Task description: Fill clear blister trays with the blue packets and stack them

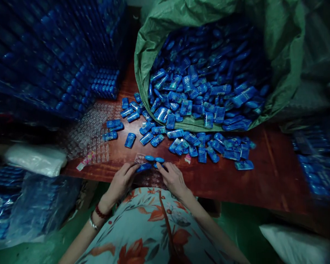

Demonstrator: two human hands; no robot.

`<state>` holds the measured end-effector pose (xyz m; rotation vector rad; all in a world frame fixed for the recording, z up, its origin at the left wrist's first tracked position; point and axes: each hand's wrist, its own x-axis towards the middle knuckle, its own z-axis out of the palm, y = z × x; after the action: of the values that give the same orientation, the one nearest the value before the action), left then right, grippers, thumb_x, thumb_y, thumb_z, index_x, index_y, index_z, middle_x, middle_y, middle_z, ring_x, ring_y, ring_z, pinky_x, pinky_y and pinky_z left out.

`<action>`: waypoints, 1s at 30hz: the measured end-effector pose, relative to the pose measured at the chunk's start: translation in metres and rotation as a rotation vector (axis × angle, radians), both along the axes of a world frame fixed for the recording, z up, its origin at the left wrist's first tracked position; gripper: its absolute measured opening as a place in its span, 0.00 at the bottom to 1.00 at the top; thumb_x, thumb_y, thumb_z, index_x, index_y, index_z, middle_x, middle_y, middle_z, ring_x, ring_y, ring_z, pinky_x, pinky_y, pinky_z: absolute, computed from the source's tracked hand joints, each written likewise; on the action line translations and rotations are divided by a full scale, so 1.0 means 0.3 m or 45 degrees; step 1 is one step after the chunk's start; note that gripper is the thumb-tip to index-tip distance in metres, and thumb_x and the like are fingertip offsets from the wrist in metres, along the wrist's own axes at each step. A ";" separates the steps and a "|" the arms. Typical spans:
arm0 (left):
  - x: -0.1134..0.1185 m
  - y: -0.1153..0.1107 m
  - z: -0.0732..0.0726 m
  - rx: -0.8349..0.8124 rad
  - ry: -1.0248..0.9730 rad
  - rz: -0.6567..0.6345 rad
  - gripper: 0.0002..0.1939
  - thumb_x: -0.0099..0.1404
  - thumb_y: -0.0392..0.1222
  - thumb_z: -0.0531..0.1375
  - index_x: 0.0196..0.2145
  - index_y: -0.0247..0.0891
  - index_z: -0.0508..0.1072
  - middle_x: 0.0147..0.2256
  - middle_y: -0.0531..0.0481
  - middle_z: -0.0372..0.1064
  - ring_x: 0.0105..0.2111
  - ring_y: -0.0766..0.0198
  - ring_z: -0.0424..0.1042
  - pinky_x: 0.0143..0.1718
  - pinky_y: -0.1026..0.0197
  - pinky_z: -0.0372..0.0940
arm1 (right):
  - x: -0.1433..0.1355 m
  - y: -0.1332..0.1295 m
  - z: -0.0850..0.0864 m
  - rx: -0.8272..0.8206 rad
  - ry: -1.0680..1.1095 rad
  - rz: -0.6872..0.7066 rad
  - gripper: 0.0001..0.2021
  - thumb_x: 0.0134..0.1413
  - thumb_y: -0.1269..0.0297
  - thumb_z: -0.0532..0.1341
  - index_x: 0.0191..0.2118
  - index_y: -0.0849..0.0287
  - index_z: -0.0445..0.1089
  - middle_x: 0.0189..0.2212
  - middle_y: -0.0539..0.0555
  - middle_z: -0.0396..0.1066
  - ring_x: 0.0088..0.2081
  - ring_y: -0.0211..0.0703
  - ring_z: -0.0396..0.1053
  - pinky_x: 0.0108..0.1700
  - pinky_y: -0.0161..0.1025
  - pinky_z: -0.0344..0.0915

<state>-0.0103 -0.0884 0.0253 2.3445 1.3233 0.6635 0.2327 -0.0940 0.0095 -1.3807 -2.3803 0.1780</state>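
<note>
A clear plastic tray (149, 180) with moulded cavities lies at the table's front edge, against my patterned clothing. Two blue containers (154, 159) sit side by side at its far end. My left hand (123, 177) is closed on another blue container (143, 167) at the tray's left side. My right hand (172, 178) has its fingertips on a blue container (155, 166) at the right side, mostly hidden by the fingers. Several loose blue containers (130, 140) lie on the table beyond my hands.
A green sack (143, 47) full of blue containers lies open at the back. Stacked filled trays (104, 83) rise at the left, beside clear empty trays (92, 128). Wrapped packs (44, 205) stand lower left; more blue packs (316, 168) are at the right. The wooden table (266, 179) ends near my waist.
</note>
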 end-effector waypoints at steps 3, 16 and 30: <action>0.046 0.034 -0.038 0.085 -0.006 -0.065 0.19 0.68 0.32 0.47 0.55 0.40 0.62 0.44 0.42 0.66 0.42 0.60 0.68 0.41 0.58 0.68 | 0.006 0.013 0.005 0.015 -0.014 0.030 0.18 0.59 0.76 0.50 0.52 0.60 0.68 0.34 0.58 0.68 0.36 0.43 0.65 0.38 0.38 0.63; 0.209 0.112 0.053 -0.073 0.722 -0.321 0.12 0.62 0.27 0.51 0.43 0.32 0.68 0.39 0.40 0.66 0.40 0.54 0.67 0.38 0.53 0.69 | -0.014 0.045 0.025 0.109 -0.074 0.083 0.17 0.61 0.76 0.48 0.48 0.61 0.70 0.31 0.56 0.67 0.36 0.43 0.64 0.39 0.38 0.62; 0.229 0.220 0.100 0.055 0.186 -0.056 0.13 0.70 0.42 0.50 0.40 0.35 0.71 0.38 0.43 0.70 0.41 0.58 0.69 0.43 0.55 0.66 | 0.232 0.145 0.057 -0.045 -0.315 -0.313 0.33 0.49 0.83 0.51 0.60 0.53 0.59 0.55 0.59 0.62 0.46 0.51 0.62 0.42 0.44 0.63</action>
<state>0.0584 -0.0225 0.0554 2.4910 1.3257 0.5209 0.3023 -0.0506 0.0267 -1.7876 -2.3791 -0.0198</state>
